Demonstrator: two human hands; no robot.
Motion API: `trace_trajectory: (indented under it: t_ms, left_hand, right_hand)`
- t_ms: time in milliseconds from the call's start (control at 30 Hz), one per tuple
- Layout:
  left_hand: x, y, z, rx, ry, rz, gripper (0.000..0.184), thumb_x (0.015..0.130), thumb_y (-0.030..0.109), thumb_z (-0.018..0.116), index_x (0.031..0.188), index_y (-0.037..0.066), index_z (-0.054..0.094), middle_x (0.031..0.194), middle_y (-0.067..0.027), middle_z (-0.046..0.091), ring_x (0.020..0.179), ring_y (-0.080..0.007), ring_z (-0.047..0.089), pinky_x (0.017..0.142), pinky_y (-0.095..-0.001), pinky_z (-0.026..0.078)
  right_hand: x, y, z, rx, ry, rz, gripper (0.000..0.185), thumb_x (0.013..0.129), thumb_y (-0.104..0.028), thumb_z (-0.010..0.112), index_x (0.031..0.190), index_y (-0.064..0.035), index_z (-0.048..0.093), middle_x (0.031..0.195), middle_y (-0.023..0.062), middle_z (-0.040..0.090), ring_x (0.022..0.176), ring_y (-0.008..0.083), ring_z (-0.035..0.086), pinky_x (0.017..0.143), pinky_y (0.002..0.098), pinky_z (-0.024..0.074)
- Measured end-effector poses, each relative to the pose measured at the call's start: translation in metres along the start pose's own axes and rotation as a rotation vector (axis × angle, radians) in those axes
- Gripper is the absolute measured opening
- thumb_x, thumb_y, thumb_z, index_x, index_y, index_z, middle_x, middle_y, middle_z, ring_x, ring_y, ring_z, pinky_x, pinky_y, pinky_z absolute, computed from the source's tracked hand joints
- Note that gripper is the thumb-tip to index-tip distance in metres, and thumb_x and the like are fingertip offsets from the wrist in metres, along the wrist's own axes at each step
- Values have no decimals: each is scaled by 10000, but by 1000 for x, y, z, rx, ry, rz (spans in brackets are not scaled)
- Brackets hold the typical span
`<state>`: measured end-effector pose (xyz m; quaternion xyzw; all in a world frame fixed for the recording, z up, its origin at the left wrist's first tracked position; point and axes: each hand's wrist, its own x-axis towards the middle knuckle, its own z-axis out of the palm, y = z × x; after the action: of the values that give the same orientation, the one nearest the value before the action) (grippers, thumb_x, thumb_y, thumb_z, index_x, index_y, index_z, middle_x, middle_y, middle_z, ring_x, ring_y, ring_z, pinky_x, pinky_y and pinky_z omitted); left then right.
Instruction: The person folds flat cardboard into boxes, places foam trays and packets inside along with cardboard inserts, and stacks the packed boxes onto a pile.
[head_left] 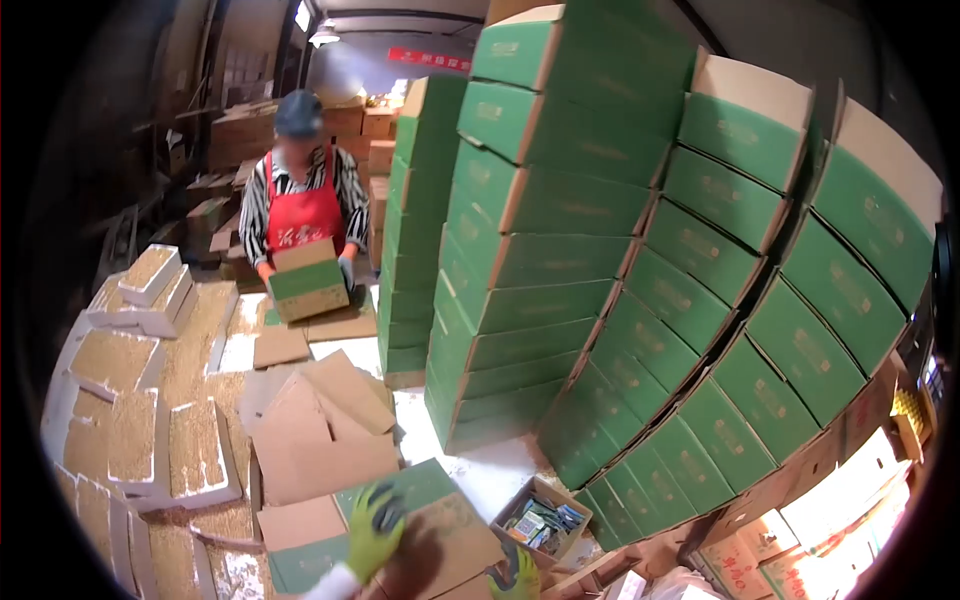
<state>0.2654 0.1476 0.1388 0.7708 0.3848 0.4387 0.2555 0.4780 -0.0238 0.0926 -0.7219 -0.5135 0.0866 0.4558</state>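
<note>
My left hand [376, 535], in a yellow-green glove with dark grey fingertips, is over a flattened green and brown cardboard carton [455, 520] at the bottom centre. Its fingers are apart, and I see nothing held in them. My right hand [515, 574], in a matching glove, is at the lower frame edge by the carton's right side. Its thumb and fingers look apart, though the lower part is cut off. Just beyond it stands a small open cardboard box [578, 548] holding several small packets [545, 522].
Tall stacks of green cartons [540, 260] rise ahead and to the right. More cardboard sheets [315, 440] lie ahead. White trays with a tan, grainy filling [190, 450] cover the left side. Across from me, a person in a red apron [303, 215] holds a green and brown carton [308, 285].
</note>
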Motion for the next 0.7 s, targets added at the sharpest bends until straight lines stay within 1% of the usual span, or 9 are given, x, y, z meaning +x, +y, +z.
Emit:
trace_trajectory:
  t_ms: [67,133,200,267,400,467,533,667,700]
  left_hand:
    - [-70,17,-43,207,55,115,306,913,193,649,1180,44,631,1167,-165,620,1080,-282,597,893,-389,502]
    - [-109,35,-100,194,-106,-148,427,896,219,647,1270,26,580,1372,-251,493,1356,-381,400,1109,-463,351]
    - [-151,10,-118,269,221,-258,413,778,112,697,1182,58,632,1276,-165,580,1221,-381,500,1067,-492,361]
    - [-177,-3,-149,372,384,-417,447,811,109,688,1240,26,591,1309,-169,551,1233,-370,480,1062,-484,356]
    - [-237,-30,-176,546,444,-687,579,876,124,683,1395,-7,463,1382,-169,506,1273,-329,459,1070,-420,365]
    - [-268,-47,-166,189,542,-790,621,896,153,696,1432,-9,428,1376,-151,519,1247,-278,495,1048,-383,401]
    - [-289,-51,-158,-136,508,-956,664,901,185,710,1456,-7,400,1338,-146,550,1180,-246,547,1000,-365,446]
    - [-283,-40,-140,-256,520,-1013,656,888,262,719,1421,-1,444,1265,-171,605,1100,-266,612,928,-365,492]
    - [-273,-38,-140,-163,392,-984,644,881,288,719,1398,-3,469,1246,-197,614,1101,-284,621,925,-371,493]
  right_hand:
    - [-22,24,2,211,10,140,626,819,-254,751,1332,-11,488,1244,174,595,1069,384,588,929,455,478]
    - [-28,34,2,198,-49,130,626,816,-262,754,1327,-13,494,1252,173,592,1066,387,587,931,461,473]
    - [-8,15,-5,-269,-149,-107,646,810,-310,756,1323,-10,501,1284,209,551,1101,406,555,964,487,439]
    - [1,-3,-4,-409,-205,-48,652,833,-340,712,1347,-8,489,1324,228,518,1177,423,506,1003,508,404]
    - [21,-21,7,-593,-219,-136,662,826,-396,707,1319,-4,500,1285,245,515,1172,431,492,985,510,401]
    - [41,-29,13,-766,-251,-251,703,837,-426,683,1346,16,485,1296,254,513,1174,432,500,1011,507,392]
    - [65,-39,23,-572,-295,-184,728,841,-432,677,1361,34,468,1306,273,515,1181,423,502,1028,489,385]
    - [100,12,53,-664,-246,-263,854,796,-501,706,1370,75,447,1292,282,540,1181,412,521,984,486,419]
    - [114,16,53,-667,-292,-197,830,788,-516,707,1342,60,485,1221,275,587,1133,411,554,965,480,433]
